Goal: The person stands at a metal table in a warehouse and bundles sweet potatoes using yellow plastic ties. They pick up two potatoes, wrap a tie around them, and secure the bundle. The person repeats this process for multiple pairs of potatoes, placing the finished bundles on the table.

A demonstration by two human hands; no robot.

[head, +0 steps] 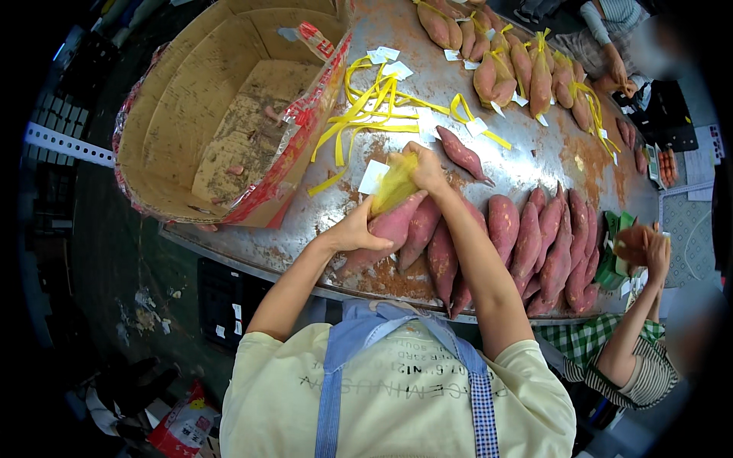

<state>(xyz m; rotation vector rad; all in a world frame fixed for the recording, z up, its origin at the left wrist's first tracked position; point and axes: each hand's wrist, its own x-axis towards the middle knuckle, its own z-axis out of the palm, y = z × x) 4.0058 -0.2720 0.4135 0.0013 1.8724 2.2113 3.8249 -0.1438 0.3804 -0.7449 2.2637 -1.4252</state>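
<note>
My left hand point(362, 230) grips a large pink sweet potato point(404, 218), its thumb lying across the skin. My right hand point(429, 167) holds a bunched yellow mesh bag point(396, 186) just above that sweet potato. A blank-looking white tag point(373, 176) hangs on the mesh. How far the mesh covers the sweet potato cannot be told. Under and beside my right forearm lies a row of loose sweet potatoes point(525, 240). Another single sweet potato point(462, 153) rests on the metal table point(518, 157) beyond my right hand.
A large cardboard box point(172, 120) with scraps inside stands at the left. Flat yellow mesh bags point(366, 111) with tags lie beside it. Netted sweet potatoes point(495, 77) sit at the back. One co-worker's hand point(657, 252) holds produce near green packaging point(613, 257); another person's hands point(621, 77) are farther back.
</note>
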